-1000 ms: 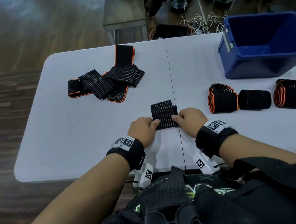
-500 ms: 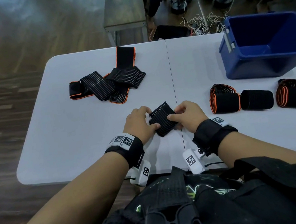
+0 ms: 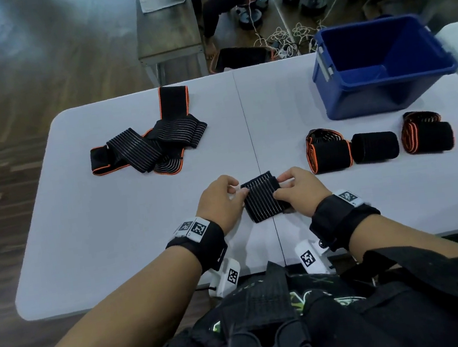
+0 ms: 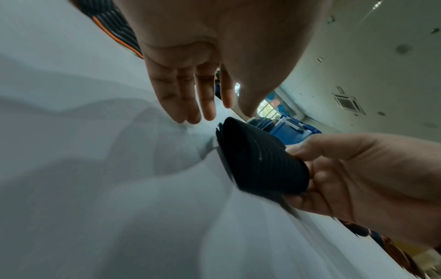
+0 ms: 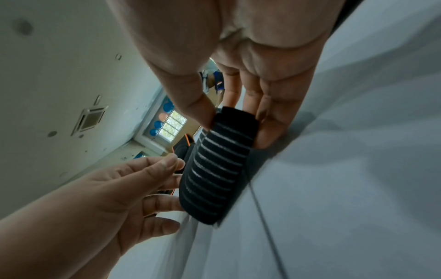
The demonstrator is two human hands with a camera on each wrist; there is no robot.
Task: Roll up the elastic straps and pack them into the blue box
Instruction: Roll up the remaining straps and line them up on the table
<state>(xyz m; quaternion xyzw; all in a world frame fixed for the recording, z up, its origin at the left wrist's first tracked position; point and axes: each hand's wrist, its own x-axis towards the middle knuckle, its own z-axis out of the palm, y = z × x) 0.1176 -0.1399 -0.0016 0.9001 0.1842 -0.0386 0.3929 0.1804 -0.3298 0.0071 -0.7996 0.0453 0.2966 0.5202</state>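
**Strap roll held at its ends**

Right hand (image 3: 297, 190) is pinching the roll (image 3: 264, 196) between thumb and fingers; left hand (image 3: 220, 202) is hovering at the other end, fingers loosely spread, probably keeping the coil from springing loose. Rolls (image 3: 375, 146) are waiting at 2 o'clock, box (image 3: 386, 94) beyond; straps (image 3: 149, 149) at 10 on the table (image 3: 113, 232); wood floor around

arms: bare | wrists: black bands (image 3: 199, 242) with white square-code tags (image 3: 199, 229) | under wrists: white camera units (image 3: 226, 279) | torso: black harness (image 3: 266, 308), green print
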